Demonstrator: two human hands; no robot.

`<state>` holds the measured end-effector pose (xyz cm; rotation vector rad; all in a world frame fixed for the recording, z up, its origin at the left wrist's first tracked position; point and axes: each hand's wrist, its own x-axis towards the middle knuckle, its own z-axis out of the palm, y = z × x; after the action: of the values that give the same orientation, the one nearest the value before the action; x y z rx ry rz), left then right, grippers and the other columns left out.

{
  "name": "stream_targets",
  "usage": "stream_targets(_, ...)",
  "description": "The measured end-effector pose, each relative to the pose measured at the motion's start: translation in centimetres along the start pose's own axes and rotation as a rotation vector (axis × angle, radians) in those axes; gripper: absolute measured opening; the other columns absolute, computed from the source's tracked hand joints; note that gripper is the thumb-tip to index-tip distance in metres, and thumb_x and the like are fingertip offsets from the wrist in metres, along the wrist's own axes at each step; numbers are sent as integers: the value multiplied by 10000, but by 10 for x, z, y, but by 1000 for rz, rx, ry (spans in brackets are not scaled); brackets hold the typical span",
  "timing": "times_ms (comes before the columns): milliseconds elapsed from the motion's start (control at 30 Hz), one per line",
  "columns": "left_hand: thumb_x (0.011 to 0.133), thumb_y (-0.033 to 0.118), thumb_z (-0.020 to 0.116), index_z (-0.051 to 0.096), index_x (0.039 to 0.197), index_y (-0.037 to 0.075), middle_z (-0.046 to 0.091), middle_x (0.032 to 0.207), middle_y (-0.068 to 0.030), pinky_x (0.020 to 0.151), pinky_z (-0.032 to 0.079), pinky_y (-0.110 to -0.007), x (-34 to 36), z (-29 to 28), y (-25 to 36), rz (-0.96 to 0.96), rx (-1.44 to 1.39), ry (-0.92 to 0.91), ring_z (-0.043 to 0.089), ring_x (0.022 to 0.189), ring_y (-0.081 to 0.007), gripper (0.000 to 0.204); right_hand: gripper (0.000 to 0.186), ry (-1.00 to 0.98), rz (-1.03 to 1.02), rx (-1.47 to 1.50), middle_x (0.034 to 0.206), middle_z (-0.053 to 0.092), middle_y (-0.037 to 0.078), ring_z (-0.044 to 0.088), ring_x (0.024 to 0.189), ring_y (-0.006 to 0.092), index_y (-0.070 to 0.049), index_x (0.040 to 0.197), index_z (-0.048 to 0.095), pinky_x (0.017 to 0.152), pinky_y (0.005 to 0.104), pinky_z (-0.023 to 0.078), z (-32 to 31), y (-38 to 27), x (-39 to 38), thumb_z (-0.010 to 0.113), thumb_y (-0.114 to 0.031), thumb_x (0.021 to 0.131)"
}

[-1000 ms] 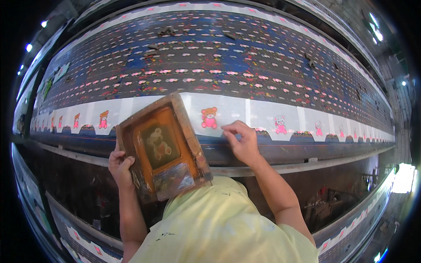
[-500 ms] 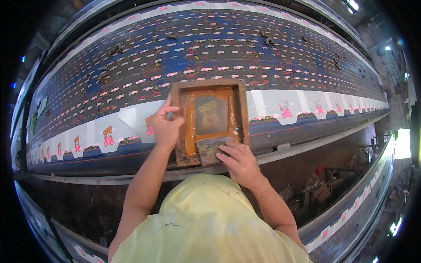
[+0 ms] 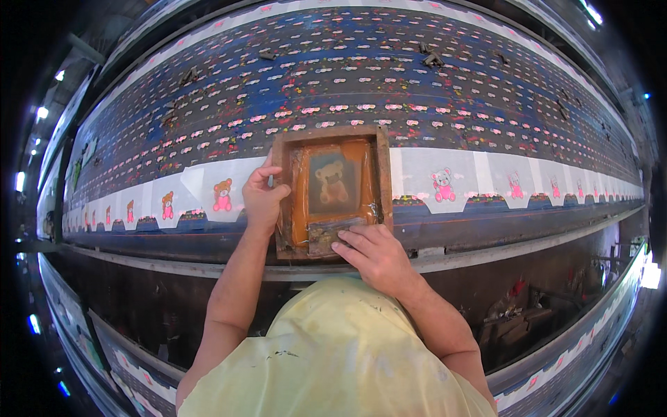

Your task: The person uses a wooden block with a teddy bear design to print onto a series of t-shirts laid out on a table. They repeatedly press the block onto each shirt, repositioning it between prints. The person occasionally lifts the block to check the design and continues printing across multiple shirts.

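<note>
A wooden screen-printing frame (image 3: 384, 174) lies over the white fabric strip at the table's near edge. Inside it, a bear-shaped stencil (image 3: 331, 182) shows on the mesh, with orange-brown ink (image 3: 301, 187) around it. My left hand (image 3: 262, 201) grips the frame's left side, thumb and fingers closed on the wood. At the frame's near end my right hand (image 3: 376, 256) holds a flat, stained squeegee (image 3: 325, 238), its fingers over the right part. Left of the frame is a brown-and-pink printed bear (image 3: 221, 195); on the right, a pink bear with unfilled head (image 3: 442, 185).
The long printing table (image 3: 229, 240) runs across, its dark surface covered in rows of small pink-and-white marks. Several small dark pieces (image 3: 431, 58) lie toward the far side. A ledge (image 3: 472, 260) edges the table nearest me. Another table with printed strips (image 3: 542, 379) stands lower right.
The view has turned slightly. The brown bear beside the frame's left, partly covered before, now shows whole. The squeegee stays at the near end, lying straighter across the frame.
</note>
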<state>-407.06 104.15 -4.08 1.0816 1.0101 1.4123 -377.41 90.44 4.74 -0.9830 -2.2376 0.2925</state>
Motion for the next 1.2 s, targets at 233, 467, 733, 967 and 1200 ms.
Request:
stream_targets(233,832,-222,695,740,1184,-4,502,1799,-269,1322,456,-461,-4,8,-12,-46,-10,-23,503,1667,-340,417,422,-41,77,29,1283,819,133,764,1194,336,-60,1286,822,964,496,596,4,10,7,776,-24,869)
stream_targets(467,845,-221,692,755,1123,-10,465,1812,-303,1347,412,-448,-5,10,-26,-89,127,-5,475,1687,-359,354,422,-67,191,88,1262,824,134,768,1172,341,-39,1269,811,966,495,591,5,13,18,801,45,856)
stream_targets(733,857,-221,698,723,1080,-5,423,1834,-314,1336,421,-436,-4,9,-38,-152,-15,-16,487,1678,-355,312,404,-231,266,-4,1220,811,143,748,1166,352,-11,1284,805,1023,492,582,-1,3,42,738,-8,886)
stream_targets(967,888,-204,689,697,1073,-12,378,1846,-340,1318,442,-433,-6,10,-41,-146,48,-16,506,1662,-354,267,424,-428,338,-4,1181,812,197,757,1128,417,-15,1284,790,984,525,608,-15,8,58,696,46,875)
stream_targets(1200,893,-196,699,713,1001,-6,379,1844,-343,1315,446,-431,-7,13,-42,-121,30,-10,496,1669,-358,220,408,-419,360,11,1167,811,227,753,1136,461,-34,1302,785,982,554,617,-20,56,94,683,70,920)
